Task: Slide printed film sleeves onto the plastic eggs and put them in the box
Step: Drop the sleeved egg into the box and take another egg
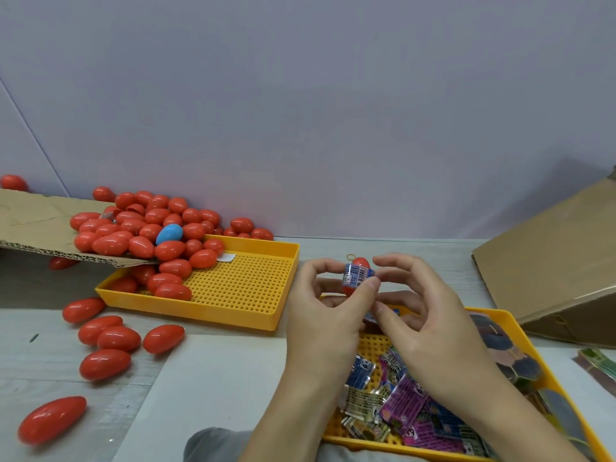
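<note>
Both hands pinch one red egg (358, 276) upright, left hand (320, 315) steadying, right hand (430, 321) fingers curled, seating its sleeve (356, 274).

Both forearms are bare, with no sleeves. The left hand (320, 315) and right hand (430, 315) wear nothing. Grey clothing (213, 443) shows at the bottom centre.

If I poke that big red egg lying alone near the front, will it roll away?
Probably yes. The red egg looks smooth, shiny and rounded, lying on its side on the flat table, so a poke would likely make it wobble off in a curve. It looks like hollow plastic, so probably light.
</note>
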`<state>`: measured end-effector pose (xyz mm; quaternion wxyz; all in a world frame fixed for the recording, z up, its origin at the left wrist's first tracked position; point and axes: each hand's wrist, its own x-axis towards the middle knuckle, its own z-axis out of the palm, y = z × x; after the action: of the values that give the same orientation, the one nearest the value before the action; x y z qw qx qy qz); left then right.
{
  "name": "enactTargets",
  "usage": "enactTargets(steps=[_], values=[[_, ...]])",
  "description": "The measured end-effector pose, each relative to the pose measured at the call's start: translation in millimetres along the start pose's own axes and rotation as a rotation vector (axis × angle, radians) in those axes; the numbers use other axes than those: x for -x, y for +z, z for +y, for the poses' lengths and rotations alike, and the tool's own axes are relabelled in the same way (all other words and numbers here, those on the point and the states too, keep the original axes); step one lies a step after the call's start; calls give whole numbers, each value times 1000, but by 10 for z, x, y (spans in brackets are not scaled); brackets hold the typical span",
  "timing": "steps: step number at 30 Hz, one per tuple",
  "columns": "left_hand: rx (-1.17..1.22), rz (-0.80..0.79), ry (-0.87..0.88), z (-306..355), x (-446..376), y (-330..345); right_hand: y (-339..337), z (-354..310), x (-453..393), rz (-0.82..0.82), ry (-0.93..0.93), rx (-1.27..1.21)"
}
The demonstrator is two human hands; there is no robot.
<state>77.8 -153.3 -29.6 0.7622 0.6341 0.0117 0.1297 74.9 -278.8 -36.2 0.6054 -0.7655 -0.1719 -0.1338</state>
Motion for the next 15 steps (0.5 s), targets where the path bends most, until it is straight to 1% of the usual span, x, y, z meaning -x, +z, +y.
enactTargets(steps=[3, 8, 11, 15], values=[[12, -23, -29, -6, -8, 3, 10, -16, -2, -6, 11, 15], [205, -203, -207, 13, -4, 54, 12, -34, -17, 46, -9, 49], [261, -228, -216, -23, -14, 37, 7, -45, -24, 66, -50, 156], [263, -245, -207, -22, -19, 50, 6, -62, -2, 67, -74, 207]])
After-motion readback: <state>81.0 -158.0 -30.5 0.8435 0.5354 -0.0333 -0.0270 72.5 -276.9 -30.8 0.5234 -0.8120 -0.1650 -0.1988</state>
